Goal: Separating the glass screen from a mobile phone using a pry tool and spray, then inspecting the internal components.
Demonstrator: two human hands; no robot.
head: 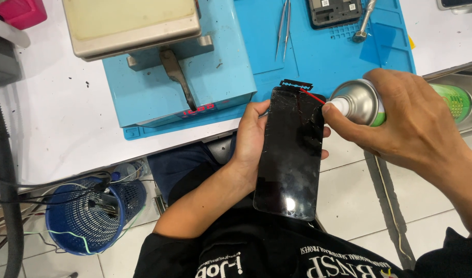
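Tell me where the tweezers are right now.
In the head view, the tweezers lie on the blue mat at top centre, between the blue machine and the dark phone frame.

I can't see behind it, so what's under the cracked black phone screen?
The left hand is under the cracked black phone screen, fingertips peeking out at its right edge. Lower down, dark clothing and white floor tiles show. The palm is hidden.

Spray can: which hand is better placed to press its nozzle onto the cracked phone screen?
Right. The right hand already grips the spray can, forefinger on the nozzle, red straw over the cracked phone screen. The left hand is busy holding the phone from behind.
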